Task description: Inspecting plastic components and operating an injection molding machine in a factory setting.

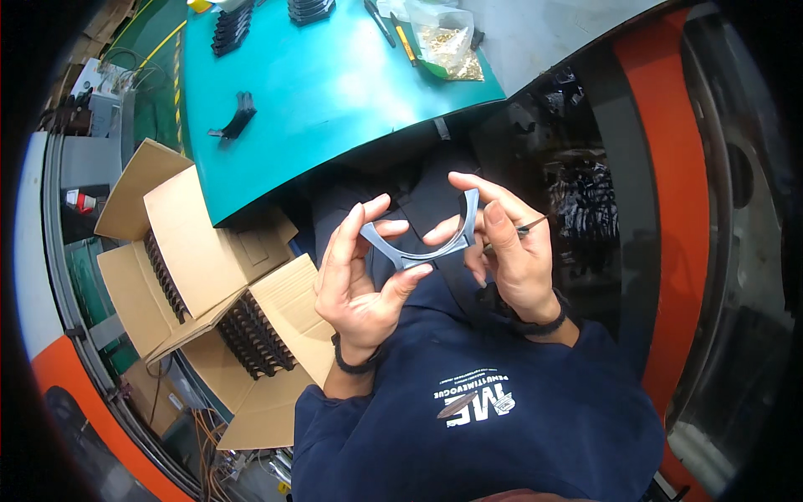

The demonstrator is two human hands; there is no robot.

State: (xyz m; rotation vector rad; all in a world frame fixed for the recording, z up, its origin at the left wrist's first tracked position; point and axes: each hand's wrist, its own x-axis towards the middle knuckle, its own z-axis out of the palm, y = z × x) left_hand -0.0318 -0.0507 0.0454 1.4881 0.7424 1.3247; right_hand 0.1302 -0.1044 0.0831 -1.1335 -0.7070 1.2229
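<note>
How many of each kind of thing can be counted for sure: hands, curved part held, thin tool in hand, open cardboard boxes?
Hands: 2, left hand and right hand
Grey curved part: 1, held by both hands
Thin tool: 1, in the right hand
Open boxes: 2, holding rows of dark parts
Total: 6

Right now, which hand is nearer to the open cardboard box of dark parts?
Left. The left hand is just right of the cardboard box, gripping the grey curved bracket; the right hand is farther right.
</note>
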